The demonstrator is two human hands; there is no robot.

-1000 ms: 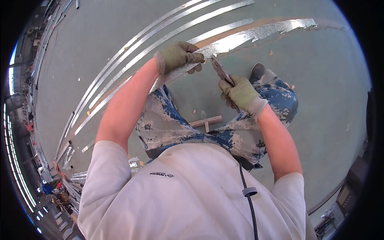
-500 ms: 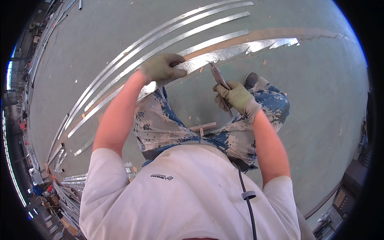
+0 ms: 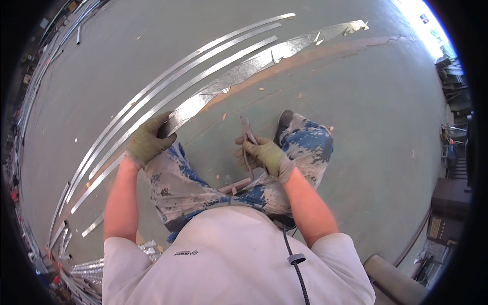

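My left hand (image 3: pixel 150 140), in an olive work glove, is closed on the near end of a long sheet metal strip (image 3: pixel 236 73). The strip stretches away to the upper right. Several snipped tabs and notches stand up along its edge, and its far end is jagged. In my right hand (image 3: pixel 264 156), gloved likewise, are worn metal snips (image 3: pixel 246 125). Their blades point away from me and appear closed, apart from the strip. The fingers wrap round the handles between my knees.
Several narrow metal strips (image 3: pixel 180 63) lie side by side on the grey-green floor, beyond the held one. A small wooden piece (image 3: pixel 235 186) is between my legs. Bundled metal (image 3: pixel 89 269) lies lower left; a brown box (image 3: pixel 450 195) and a rolled tube (image 3: pixel 394 279) are at right.
My left hand has moved left and closer to me along with the strip's near end. The notched strip now lies farther out, past the reddish floor line. The snips have moved away from its edge.
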